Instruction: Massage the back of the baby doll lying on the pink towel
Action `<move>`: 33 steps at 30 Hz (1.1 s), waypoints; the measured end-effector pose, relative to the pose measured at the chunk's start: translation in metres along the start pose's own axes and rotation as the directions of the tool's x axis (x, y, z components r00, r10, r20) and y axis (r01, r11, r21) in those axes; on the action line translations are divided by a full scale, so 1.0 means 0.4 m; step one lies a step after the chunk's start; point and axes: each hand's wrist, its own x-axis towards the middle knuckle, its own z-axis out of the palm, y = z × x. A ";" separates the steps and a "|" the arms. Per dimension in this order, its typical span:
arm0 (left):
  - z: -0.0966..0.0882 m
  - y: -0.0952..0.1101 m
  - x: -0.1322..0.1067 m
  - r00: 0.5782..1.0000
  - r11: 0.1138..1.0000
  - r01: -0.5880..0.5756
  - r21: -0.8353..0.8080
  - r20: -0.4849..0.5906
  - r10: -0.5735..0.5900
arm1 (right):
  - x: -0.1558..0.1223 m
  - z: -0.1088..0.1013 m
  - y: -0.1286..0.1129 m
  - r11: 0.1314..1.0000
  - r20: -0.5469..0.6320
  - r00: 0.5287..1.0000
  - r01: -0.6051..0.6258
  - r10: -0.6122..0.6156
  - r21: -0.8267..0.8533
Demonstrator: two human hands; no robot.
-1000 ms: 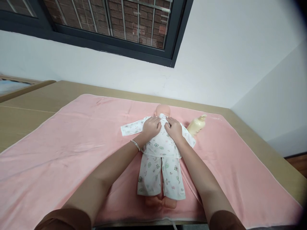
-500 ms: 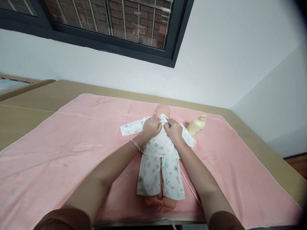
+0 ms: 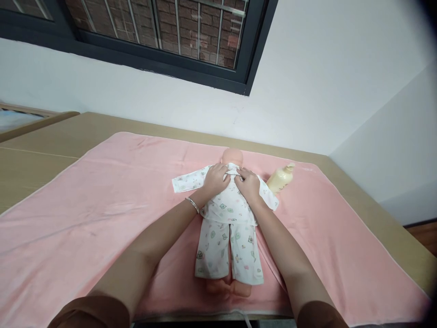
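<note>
A baby doll lies on its back, its bald head point(image 3: 232, 156) at the far end. It wears a white patterned shirt point(image 3: 227, 207) and matching trousers point(image 3: 213, 248), with bare feet point(image 3: 241, 288) showing below the hems. At the left of the shirt's neckline, my left hand point(image 3: 217, 179) has its fingers curled on the fabric; a silver bangle point(image 3: 193, 205) circles that wrist. Opposite it, my right hand point(image 3: 248, 183) pinches the neckline's right side. Between the two hands the cloth is bunched below the chin. Both sleeves spread outward.
A pink blanket point(image 3: 136, 214) covers much of the wooden surface point(image 3: 99, 125) under the doll. A pale yellow feeding bottle point(image 3: 280, 178) lies right of the doll's shoulder. Beyond are a white wall point(image 3: 205, 111) and a dark-framed window point(image 3: 153, 53).
Almost nothing differs. The fingers of my right hand have shifted slightly at the neckline, while my left hand stays where it was. The view has moved a touch.
</note>
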 end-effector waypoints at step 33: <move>0.013 -0.002 -0.003 0.978 0.957 0.209 -0.200 0.024 -0.209 | -0.012 0.002 -0.013 0.990 -0.024 0.989 -0.142 0.143 0.026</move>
